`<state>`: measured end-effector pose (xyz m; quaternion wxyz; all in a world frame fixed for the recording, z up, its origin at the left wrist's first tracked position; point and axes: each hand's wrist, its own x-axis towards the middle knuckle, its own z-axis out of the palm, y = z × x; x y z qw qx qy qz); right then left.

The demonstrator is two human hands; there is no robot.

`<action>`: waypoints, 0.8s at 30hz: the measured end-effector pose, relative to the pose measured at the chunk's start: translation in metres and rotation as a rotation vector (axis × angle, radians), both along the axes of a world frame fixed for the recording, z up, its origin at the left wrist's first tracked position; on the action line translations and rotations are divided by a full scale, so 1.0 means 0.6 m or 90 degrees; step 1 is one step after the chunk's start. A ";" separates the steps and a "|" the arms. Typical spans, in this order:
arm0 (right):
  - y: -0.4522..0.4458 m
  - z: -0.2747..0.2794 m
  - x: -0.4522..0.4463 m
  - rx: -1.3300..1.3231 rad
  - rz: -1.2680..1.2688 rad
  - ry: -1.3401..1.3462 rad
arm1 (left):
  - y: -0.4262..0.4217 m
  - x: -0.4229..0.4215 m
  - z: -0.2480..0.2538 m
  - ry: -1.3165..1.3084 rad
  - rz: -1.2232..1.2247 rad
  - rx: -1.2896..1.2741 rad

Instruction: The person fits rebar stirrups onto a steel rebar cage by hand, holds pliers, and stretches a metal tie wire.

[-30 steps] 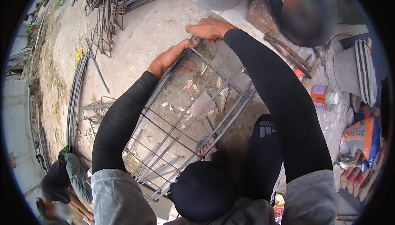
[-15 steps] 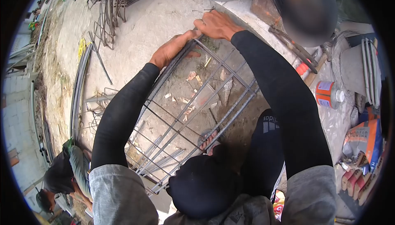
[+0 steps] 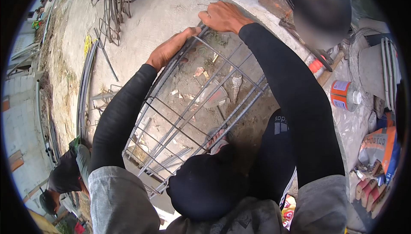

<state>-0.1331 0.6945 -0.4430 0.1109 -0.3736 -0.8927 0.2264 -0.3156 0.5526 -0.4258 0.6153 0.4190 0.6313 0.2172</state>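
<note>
A rebar cage (image 3: 182, 115) of long ribbed bars crossed by thinner ties slants from my lap up to my hands. My left hand (image 3: 168, 50) is closed around the long bars along its left side, thumb lying toward the far end. At that far corner my right hand (image 3: 224, 16) is clenched just past the left thumb, its knuckles up. The curled fingers hide whatever they grip; a thin wire end seems to show beside them.
A person in dark clothes (image 3: 64, 176) bends at lower left. Another person's blurred head (image 3: 322, 13) is at upper right. Bent rebar stirrups (image 3: 115, 2) lie at the top, long bars (image 3: 85, 88) at left. A can (image 3: 344, 95) and a mortar bag (image 3: 379, 148) stand at right.
Both hands and the cage's far end have shifted a little up and left in view. The left hand sits slightly farther from the right one. Both remain closed at the far corner.
</note>
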 end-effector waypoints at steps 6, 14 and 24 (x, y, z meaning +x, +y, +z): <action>0.009 -0.029 -0.004 0.063 -0.014 0.074 | -0.005 0.014 -0.016 -0.023 0.047 0.029; -0.070 0.124 0.114 -0.152 -0.209 0.214 | 0.012 0.000 -0.005 -0.054 0.026 -0.030; -0.392 -0.027 0.207 -0.685 -0.648 0.651 | -0.003 0.023 0.030 -0.005 0.019 0.015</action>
